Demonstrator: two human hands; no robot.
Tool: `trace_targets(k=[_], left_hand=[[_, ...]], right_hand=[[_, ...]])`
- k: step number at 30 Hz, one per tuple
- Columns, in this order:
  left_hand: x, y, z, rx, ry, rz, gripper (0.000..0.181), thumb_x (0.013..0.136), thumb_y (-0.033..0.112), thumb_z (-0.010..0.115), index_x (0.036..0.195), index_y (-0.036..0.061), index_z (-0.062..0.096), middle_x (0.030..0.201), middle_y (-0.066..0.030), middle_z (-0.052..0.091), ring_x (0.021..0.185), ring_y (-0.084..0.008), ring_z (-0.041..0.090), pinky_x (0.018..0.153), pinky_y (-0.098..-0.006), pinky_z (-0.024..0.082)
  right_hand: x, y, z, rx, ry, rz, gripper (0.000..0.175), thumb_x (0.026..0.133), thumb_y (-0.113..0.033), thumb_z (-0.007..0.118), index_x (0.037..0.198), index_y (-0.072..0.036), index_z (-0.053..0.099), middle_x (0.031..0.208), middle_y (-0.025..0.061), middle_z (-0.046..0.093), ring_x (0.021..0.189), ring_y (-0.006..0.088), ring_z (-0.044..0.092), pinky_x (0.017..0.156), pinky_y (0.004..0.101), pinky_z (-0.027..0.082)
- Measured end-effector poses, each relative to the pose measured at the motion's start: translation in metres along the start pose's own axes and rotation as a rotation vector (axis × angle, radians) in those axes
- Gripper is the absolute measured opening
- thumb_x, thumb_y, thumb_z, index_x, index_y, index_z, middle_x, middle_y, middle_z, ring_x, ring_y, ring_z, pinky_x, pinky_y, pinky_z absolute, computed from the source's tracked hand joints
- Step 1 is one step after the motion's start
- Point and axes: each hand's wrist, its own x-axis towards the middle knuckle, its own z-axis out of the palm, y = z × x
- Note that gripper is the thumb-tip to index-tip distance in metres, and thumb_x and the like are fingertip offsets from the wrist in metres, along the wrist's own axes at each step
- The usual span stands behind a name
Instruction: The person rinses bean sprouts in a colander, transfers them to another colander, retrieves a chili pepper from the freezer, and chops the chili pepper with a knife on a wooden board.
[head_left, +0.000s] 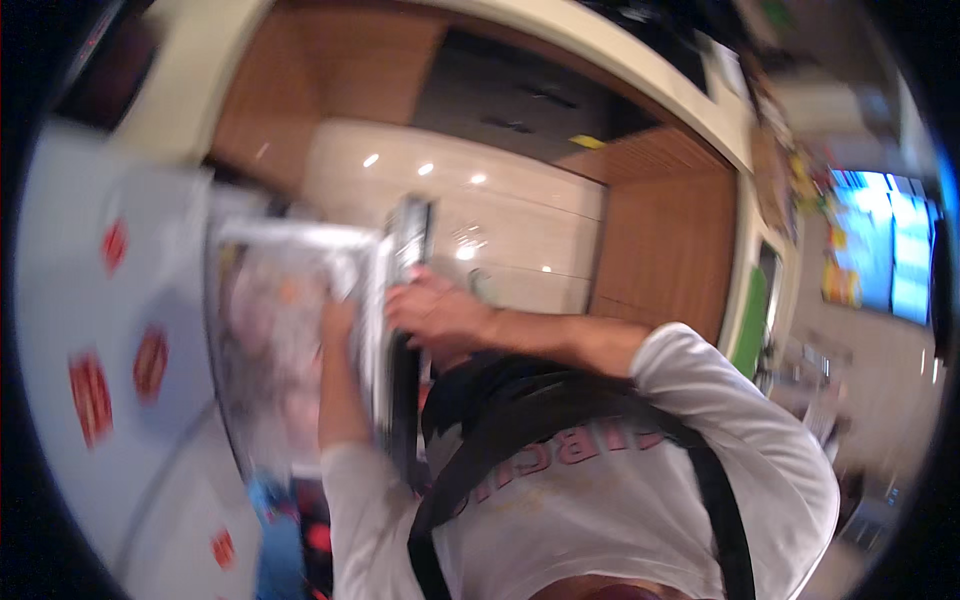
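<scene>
A pulled-out refrigerator or freezer drawer (379, 292) with a pale rim lies before me on the left. It holds blurred packages in clear plastic (277, 300), whose contents I cannot make out. My left hand (339, 311) reaches down into the drawer among these packages; blur hides its fingertips and whether it grips anything. On the drawer's dark front panel (409, 232), my right hand (442, 307) has its fingers bent over the top edge. Both forearms come from white sleeves, and a black strap crosses my chest.
A white appliance front (165, 300) with red food-picture stickers stands at the left. Beyond the drawer are a glossy tiled floor (532, 217), brown cabinets (667, 240) and a dark panel with handles (517, 97). A pale countertop (660, 67) curves above them. A green board (750, 322) lies at the right.
</scene>
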Motion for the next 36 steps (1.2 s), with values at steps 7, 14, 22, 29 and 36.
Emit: trace_targets(k=[7,14,22,29,36], left_hand=[[0.034,-0.137,0.02,0.539,-0.169,0.49,0.027,0.077,0.017,0.048,0.082,-0.0075,0.057,0.076,-0.0273,0.058,0.075,-0.0392,0.057,0.067,-0.0472,0.042],[-0.022,-0.012,-0.043,0.411,-0.449,0.478,0.027,0.079,0.015,0.046,0.091,-0.0063,0.057,0.08,-0.0241,0.059,0.073,-0.0327,0.058,0.062,-0.0371,0.045],[-0.015,-0.035,0.001,-0.261,-0.145,0.198,0.018,0.08,0.011,0.048,0.089,-0.0009,0.059,0.082,-0.0086,0.06,0.073,-0.0188,0.058,0.064,-0.0304,0.045],[0.027,-0.057,0.037,-0.147,0.155,0.269,0.016,0.076,0.008,0.049,0.085,-0.0023,0.057,0.083,-0.0173,0.06,0.077,-0.0308,0.059,0.067,-0.0361,0.045],[0.035,-0.063,0.041,-0.231,0.189,0.305,0.016,0.075,0.008,0.05,0.086,-0.0015,0.057,0.083,-0.0189,0.06,0.079,-0.0336,0.058,0.068,-0.0375,0.045]], right_hand=[[0.01,-0.005,0.009,0.122,0.118,-0.077,0.034,0.064,-0.015,0.065,0.093,-0.011,0.05,0.103,0.0043,0.049,0.115,0.0196,0.038,0.104,0.0452,0.014],[0.003,0.002,0.012,0.131,0.15,-0.092,0.035,0.064,-0.016,0.066,0.094,-0.009,0.05,0.103,0.0064,0.048,0.115,0.0228,0.038,0.105,0.047,0.014],[0.0,-0.002,0.001,0.167,0.14,-0.066,0.041,0.062,-0.013,0.067,0.099,-0.01,0.049,0.104,0.004,0.048,0.117,0.0221,0.036,0.104,0.0477,0.016],[0.005,-0.009,0.0,0.15,0.053,-0.043,0.043,0.063,-0.01,0.067,0.102,-0.012,0.047,0.107,0.0025,0.047,0.118,0.0195,0.035,0.105,0.0458,0.015],[0.006,-0.008,-0.009,0.154,0.029,-0.042,0.038,0.064,-0.011,0.069,0.097,-0.013,0.048,0.106,0.0023,0.047,0.117,0.0198,0.036,0.103,0.0473,0.016]])
